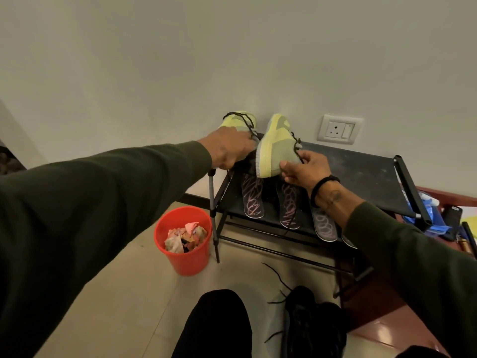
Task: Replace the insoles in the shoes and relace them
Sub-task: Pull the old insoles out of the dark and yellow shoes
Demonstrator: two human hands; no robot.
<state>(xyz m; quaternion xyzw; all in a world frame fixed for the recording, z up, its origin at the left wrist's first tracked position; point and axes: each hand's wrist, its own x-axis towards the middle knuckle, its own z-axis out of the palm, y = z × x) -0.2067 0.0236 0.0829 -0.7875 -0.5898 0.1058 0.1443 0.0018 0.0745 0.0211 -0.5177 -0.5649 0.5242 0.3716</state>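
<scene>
Two yellow-green shoes with dark laces are held over a black shoe rack (361, 174) by the wall. My left hand (227, 147) grips the left shoe (238, 120) from above, near its heel. My right hand (302, 170) pinches the heel end of the right shoe (275, 146), which is tilted toe-up. Three insoles with pink scribble patterns lie on the rack below: one on the left (251, 198), one in the middle (289, 208), one on the right (324, 224), partly hidden by my right forearm.
A red bucket (184, 259) with crumpled scraps stands on the floor left of the rack. A black shoe (309, 321) with loose laces lies on the floor by my knee. A wall socket (339, 129) is behind the rack; clutter lies at the right edge.
</scene>
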